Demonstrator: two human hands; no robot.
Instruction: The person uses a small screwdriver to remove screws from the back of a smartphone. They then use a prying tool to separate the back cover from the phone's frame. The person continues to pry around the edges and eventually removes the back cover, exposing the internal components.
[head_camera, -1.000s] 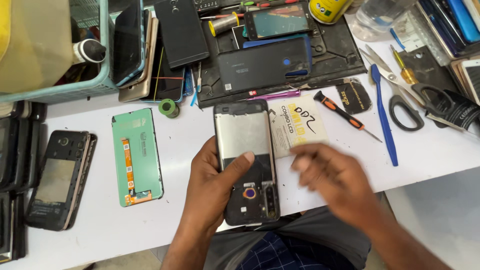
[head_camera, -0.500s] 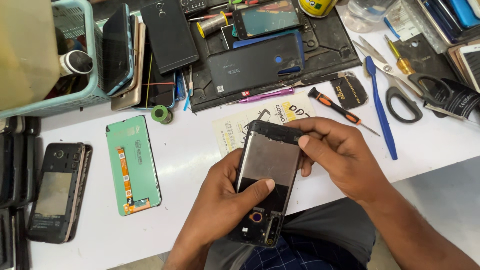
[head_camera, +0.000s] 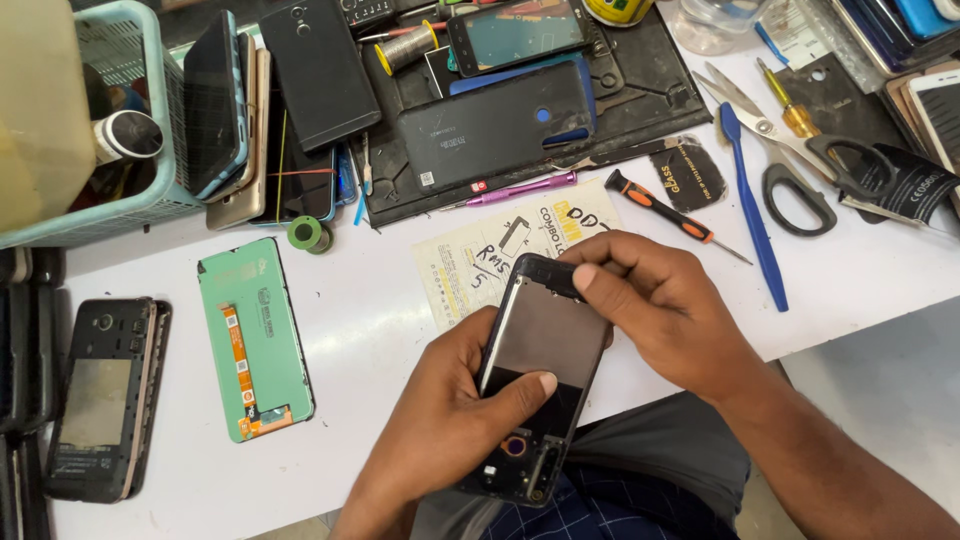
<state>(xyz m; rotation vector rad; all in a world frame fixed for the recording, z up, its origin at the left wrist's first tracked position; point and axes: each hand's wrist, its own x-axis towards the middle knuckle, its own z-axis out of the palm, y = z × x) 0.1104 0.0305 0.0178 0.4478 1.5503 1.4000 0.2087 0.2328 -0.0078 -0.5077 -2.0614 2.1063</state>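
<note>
The left hand (head_camera: 440, 430) grips the opened phone (head_camera: 535, 385) from below, thumb across its back. The right hand (head_camera: 665, 305) closes on its top edge. The phone is above the table (head_camera: 380, 330) edge, near a paper (head_camera: 480, 255).

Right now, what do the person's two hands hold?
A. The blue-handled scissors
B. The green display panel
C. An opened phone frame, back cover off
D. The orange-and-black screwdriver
C: the left hand and right hand both grip the opened phone frame above the table edge.
</note>
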